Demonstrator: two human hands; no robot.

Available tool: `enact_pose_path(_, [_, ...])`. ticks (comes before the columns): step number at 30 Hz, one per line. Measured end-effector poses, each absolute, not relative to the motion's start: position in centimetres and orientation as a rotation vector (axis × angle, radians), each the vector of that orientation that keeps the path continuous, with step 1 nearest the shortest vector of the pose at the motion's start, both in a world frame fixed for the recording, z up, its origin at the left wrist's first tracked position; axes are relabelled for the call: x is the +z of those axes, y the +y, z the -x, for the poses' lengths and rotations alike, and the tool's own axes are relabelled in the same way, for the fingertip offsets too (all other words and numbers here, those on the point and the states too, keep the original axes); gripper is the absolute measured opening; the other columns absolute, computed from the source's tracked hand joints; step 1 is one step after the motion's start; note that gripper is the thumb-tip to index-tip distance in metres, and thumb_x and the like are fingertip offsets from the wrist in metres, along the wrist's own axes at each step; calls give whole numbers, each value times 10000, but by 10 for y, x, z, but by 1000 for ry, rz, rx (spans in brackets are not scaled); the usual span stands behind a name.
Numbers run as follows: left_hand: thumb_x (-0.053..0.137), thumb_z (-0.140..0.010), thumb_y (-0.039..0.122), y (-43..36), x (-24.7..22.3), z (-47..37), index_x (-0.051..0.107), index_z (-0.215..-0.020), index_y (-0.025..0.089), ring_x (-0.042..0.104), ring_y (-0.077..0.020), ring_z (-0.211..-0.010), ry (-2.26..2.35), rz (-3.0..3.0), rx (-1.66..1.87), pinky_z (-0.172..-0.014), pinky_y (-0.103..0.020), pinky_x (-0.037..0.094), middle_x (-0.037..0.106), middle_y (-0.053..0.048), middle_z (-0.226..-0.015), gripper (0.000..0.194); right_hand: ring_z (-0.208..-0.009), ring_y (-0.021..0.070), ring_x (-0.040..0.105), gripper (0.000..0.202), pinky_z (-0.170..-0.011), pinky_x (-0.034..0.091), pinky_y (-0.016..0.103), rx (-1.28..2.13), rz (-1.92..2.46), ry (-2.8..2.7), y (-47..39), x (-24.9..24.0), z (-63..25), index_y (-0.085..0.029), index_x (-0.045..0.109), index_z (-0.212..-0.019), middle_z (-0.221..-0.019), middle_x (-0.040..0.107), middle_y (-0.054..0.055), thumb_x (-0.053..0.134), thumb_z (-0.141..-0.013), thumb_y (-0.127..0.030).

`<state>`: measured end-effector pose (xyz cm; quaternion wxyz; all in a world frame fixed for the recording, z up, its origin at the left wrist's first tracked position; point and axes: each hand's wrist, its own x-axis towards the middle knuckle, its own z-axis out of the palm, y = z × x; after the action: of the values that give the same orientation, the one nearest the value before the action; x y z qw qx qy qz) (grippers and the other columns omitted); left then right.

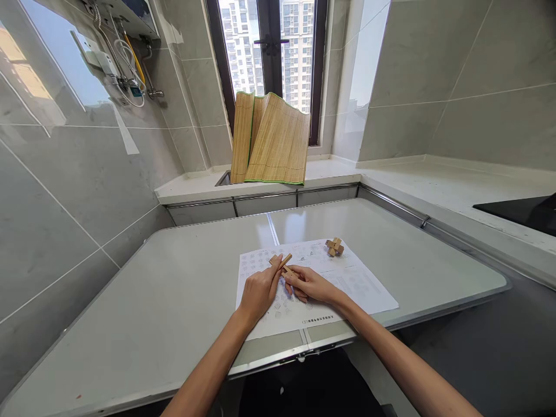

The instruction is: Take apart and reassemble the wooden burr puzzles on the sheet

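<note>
Holding crossed sticks [285,260] in the left hand [258,288] and right hand [309,284], close together over the left half of the paper [362,285]. Gripped narrow on both sides, with too much wood covered to count or to match to either hand. Showing the puzzle [335,247] on the paper's far right corner, apart from both hands.

Spreading widest on the left of the paper, then on its right as far as a rounded corner, across the table [174,289]. Down to a thin margin between the paper's near right corner and the table's near edge. Passing beneath the paper from far edge to near with a metal strip [272,229].

Bounded beyond the paper by a rail [393,202] and a white ledge [412,179]. Standing there with the mat [280,139], before the window [271,63]. Ending far to the paper's right at a black hob [525,213].
</note>
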<state>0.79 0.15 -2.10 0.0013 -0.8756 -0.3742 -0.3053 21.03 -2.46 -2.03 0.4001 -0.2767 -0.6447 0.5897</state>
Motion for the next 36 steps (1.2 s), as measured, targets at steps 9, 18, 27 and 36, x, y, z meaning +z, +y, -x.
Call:
enact_pose_path(9, [633, -864, 236, -5, -19, -10, 204, -1545, 268, 637, -134, -614, -1354, 2764, -1152, -629, -261, 503, 711, 11, -940, 805, -447, 56, 350, 403, -423, 383, 201, 1552, 696, -1336, -21, -19, -217, -185, 605, -1027, -701, 582, -35, 659, -900, -564])
enact_pose_path(18, [495, -955, 226, -4, -7, -13, 436, -1298, 244, 637, -165, -899, -1587, 2647, -1781, -724, -292, 518, 617, -77, -1181, 349, -419, 56, 239, 381, -367, 285, 178, 1596, 786, -1124, -15, -26, -223, -167, 617, -846, -509, 407, -92, 688, -864, -541])
enact_pose_path(27, [671, -895, 223, -17, 8, -10, 548, -1377, 307, 361, -300, -1427, -908, 3082, -1206, -1174, -528, 324, 514, -81, -1481, 505, -337, 37, 168, 400, -306, 187, 168, 1731, 862, -1243, -19, -23, -226, -201, 498, -652, -406, 288, -132, 664, -859, -501])
enact_pose_path(36, [716, -893, 404, -16, 7, -10, 653, -1201, 257, 622, -245, -1081, -1141, 3282, -1406, -1004, -434, 473, 686, -85, -1157, 347, -280, 48, 201, 517, -276, 231, 177, 1883, 850, -1268, -22, -21, -227, -217, 422, -546, -343, 287, -107, 530, -940, -533])
